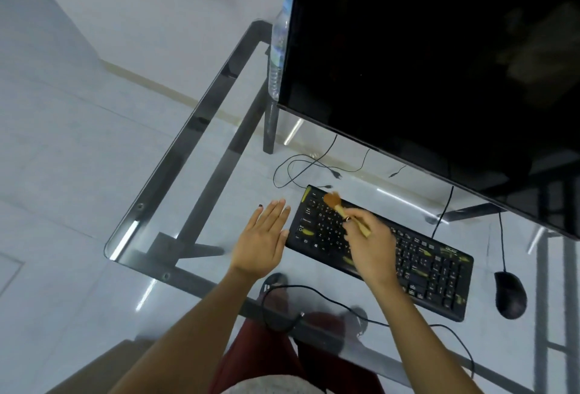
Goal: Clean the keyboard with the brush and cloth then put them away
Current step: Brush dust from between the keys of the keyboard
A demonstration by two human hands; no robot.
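While my left hand [263,238] lies flat and empty on the glass desk [175,192] beside the keyboard [417,271], my right hand [368,239] grips the brush [337,205], hiding keys; its bristles blur over the far-left keys. I see no cloth.

One wide-angle camera sits on my head, facing forward and steeply down. It views the glass counter [175,155] from above at close range, with my forearms entering from the bottom edge. The frame is tilted, so counter edges run diagonally. No second view exists.
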